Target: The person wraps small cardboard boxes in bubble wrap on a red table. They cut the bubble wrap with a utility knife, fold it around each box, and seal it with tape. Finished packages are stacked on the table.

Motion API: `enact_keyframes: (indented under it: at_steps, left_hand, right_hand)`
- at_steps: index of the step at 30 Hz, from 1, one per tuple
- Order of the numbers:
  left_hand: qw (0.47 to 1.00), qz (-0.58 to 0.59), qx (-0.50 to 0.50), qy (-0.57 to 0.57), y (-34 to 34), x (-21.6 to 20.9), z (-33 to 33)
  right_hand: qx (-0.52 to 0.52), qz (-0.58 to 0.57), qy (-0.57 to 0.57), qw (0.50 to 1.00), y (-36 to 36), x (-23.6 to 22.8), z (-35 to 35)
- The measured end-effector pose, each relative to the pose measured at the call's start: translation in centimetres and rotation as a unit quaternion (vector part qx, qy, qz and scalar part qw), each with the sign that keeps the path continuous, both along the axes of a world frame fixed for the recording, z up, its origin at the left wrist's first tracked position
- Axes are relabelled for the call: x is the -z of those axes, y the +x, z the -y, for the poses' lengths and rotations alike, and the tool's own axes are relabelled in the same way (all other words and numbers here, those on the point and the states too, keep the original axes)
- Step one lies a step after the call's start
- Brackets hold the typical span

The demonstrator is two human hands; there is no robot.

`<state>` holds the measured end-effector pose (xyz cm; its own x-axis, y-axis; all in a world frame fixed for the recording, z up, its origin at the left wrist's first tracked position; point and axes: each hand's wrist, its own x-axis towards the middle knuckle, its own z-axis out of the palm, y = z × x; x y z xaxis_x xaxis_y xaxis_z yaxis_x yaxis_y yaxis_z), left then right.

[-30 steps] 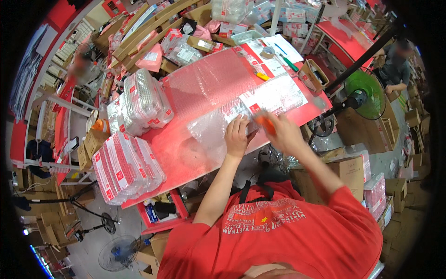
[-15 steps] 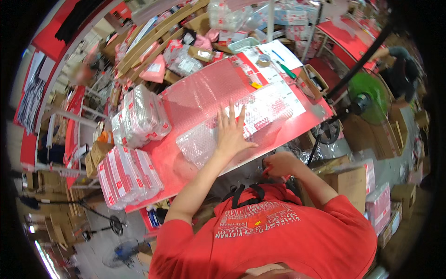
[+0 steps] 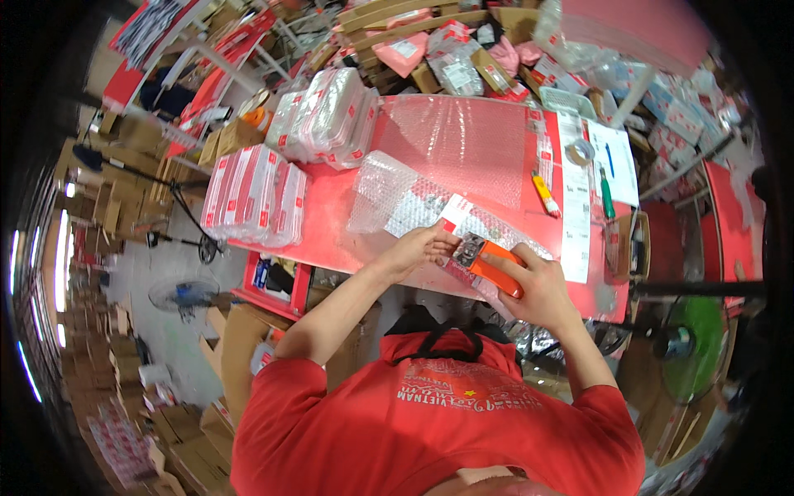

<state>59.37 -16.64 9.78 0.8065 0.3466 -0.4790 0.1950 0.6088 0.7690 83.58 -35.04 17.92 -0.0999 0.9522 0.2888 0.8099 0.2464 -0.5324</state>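
Observation:
My right hand point(image 3: 538, 285) is closed round an orange handheld tool point(image 3: 501, 279) with a dark, metallic-looking end; its exact kind is unclear. The tool is over the near edge of a flat parcel in clear bubble wrap point(image 3: 382, 186), which lies slantwise on the red table. My left hand point(image 3: 420, 250) is beside the tool's dark end, its fingers loosely curled and apart at the parcel's near edge. Just beyond those fingertips, a white and red label point(image 3: 456, 212) shows on the parcel.
Bubble-wrapped packs point(image 3: 335, 116) and a stack of red and white packs point(image 3: 252, 194) stand at the left. A yellow cutter point(image 3: 546, 195), a green-handled tool point(image 3: 608, 197) and a tape roll point(image 3: 580, 151) lie at right. Beyond the table are heaped parcels point(image 3: 455, 70); a green fan point(image 3: 691, 347) stands right.
My right hand has come up from below the table edge with the orange tool. My left hand has drawn back from the parcel's top to its near edge. The view has turned.

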Motion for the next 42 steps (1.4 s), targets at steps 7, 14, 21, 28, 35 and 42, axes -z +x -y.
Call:
enact_keyframes:
  at_steps: [7,14,21,28,35,42]
  left_hand:
    - [0.789,-0.22,-0.232,0.525,-6.6,-3.2,-11.5]
    - [0.787,-0.35,-0.095,0.499,-8.2,18.2,-16.7]
    - [0.892,-0.19,-0.061,0.405,-5.5,11.1,-13.7]
    - [0.867,-0.302,-0.077,0.389,-5.0,12.5,-16.8]
    - [0.712,-0.121,-0.506,0.472,-10.2,6.7,-13.2]
    - [0.609,-0.179,-0.536,0.557,0.4,6.9,-0.2]
  right_hand:
    - [-0.074,0.028,-0.024,0.997,-2.4,0.1,-6.6]
    - [-0.095,0.167,-0.141,0.971,-2.7,0.2,-9.8]
    - [-0.099,0.172,-0.165,0.966,-5.0,-3.1,-10.3]
    - [-0.128,0.169,-0.223,0.951,-3.0,-10.0,-8.5]
    - [-0.19,0.198,-0.196,0.941,-9.4,-5.6,-26.0]
    - [-0.351,0.389,-0.173,0.834,-18.4,-6.6,-38.4]
